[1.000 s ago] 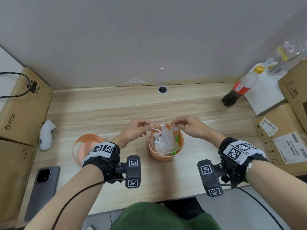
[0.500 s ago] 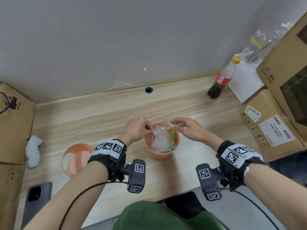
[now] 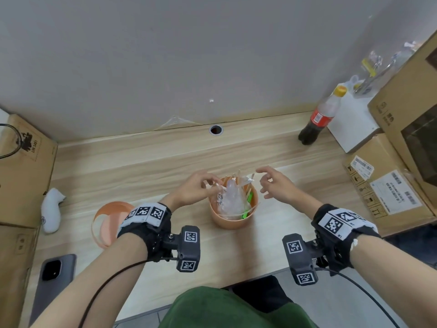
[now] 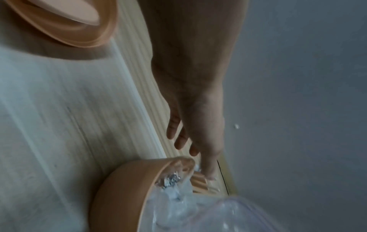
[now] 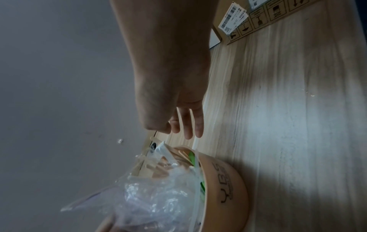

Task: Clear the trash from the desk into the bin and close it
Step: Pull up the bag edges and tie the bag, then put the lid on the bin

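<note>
Wooden desk (image 3: pixel 146 162) against a grey wall, bearing an orange bin (image 3: pixel 233 217) stuffed with crumpled clear plastic (image 3: pixel 233 197) and sticks poking above its rim. Left hand (image 3: pixel 191 192) at the bin's left rim, fingertips pinching a stick. Right hand (image 3: pixel 275 183) just right of the bin, fingers spread, holding nothing. Orange lid (image 3: pixel 106 223) lying left of the bin, off. Probably still packing trash down; next, fetch and seat the lid.
</note>
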A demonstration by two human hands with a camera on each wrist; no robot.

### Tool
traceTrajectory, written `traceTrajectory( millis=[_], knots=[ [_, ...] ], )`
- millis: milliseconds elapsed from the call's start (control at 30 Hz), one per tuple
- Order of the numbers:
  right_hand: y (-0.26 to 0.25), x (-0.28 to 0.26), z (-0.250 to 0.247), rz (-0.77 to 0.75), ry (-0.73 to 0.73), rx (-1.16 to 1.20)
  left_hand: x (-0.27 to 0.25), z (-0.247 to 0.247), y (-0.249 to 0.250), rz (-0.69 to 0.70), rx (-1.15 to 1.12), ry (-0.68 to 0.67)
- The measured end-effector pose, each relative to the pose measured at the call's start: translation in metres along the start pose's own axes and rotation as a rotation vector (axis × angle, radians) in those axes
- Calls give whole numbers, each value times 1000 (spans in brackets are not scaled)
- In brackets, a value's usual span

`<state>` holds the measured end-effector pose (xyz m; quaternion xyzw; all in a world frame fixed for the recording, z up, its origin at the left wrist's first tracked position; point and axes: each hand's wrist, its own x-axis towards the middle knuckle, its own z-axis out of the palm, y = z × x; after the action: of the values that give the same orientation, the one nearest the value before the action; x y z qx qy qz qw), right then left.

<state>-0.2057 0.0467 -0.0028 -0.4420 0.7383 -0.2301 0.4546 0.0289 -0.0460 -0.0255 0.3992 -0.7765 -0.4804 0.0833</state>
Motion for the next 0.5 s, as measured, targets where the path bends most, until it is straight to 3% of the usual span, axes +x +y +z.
traceTrajectory(
  millis=[133,233,333,500],
  knots=[
    [6,-2,-1,163,-87,2,-16,-8,-23,-194,-201,217],
    [4,-4,8,256,-199,14,-35,-19,-64,-343,22,442],
    [2,-1,23,274,-219,29,-71,-25,-91,-475,311,723],
    [-13,11,46,218,-225,31,-118,-37,-107,-679,381,1112]
  ],
)
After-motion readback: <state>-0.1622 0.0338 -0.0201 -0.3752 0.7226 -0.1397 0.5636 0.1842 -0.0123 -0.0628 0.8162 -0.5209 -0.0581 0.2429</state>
